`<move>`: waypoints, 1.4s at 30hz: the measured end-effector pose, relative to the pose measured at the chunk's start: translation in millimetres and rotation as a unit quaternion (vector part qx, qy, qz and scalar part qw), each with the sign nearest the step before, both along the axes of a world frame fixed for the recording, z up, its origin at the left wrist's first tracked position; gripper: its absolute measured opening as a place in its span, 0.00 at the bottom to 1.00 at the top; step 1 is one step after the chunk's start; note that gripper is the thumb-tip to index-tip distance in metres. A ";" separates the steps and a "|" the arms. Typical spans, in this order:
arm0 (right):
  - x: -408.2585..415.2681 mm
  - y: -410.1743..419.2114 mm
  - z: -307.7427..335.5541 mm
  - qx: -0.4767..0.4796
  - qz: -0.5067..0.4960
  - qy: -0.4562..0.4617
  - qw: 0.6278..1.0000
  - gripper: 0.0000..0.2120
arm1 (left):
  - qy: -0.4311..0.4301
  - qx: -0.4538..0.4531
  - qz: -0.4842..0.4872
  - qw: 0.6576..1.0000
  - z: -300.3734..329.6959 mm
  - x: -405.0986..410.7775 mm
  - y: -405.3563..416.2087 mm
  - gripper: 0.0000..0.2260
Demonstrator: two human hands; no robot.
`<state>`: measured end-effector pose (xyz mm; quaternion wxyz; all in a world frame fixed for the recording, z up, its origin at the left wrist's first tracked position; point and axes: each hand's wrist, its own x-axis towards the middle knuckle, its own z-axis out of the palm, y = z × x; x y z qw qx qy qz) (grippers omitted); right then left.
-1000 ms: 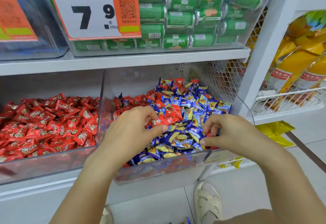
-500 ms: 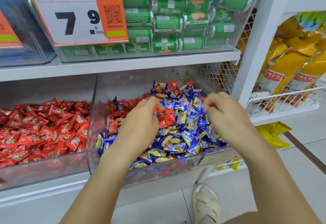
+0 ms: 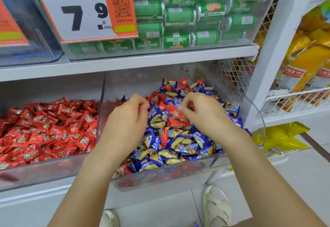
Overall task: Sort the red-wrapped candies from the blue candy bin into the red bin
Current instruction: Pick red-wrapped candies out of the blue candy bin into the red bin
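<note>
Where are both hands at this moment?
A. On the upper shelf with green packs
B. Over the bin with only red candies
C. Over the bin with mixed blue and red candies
C: the left hand and right hand are both over the mixed bin, at its red candies.

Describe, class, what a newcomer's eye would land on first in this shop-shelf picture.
First, the two bare hands, left hand and right hand, both picking red-wrapped candies from the clear plastic bin of mixed blue and red candies at centre. Beside it on the left lies the clear bin of all-red candies. Above hangs the big orange-and-white price card.
</note>
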<state>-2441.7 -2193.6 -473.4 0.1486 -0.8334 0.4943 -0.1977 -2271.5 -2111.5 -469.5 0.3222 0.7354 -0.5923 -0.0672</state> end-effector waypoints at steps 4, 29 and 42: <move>-1.3 4.4 6.8 -0.015 -0.009 -0.056 0.998 0.08 | -0.030 0.039 -0.054 0.997 -3.4 -5.1 6.5 0.11; -19.4 22.5 5.5 0.003 0.021 0.049 0.999 0.15 | -0.059 -0.010 -0.002 0.998 1.3 -5.4 4.6 0.14; -2.4 33.2 -2.1 -0.034 0.051 0.169 0.984 0.25 | -0.179 0.036 0.049 0.982 22.4 36.2 -4.0 0.09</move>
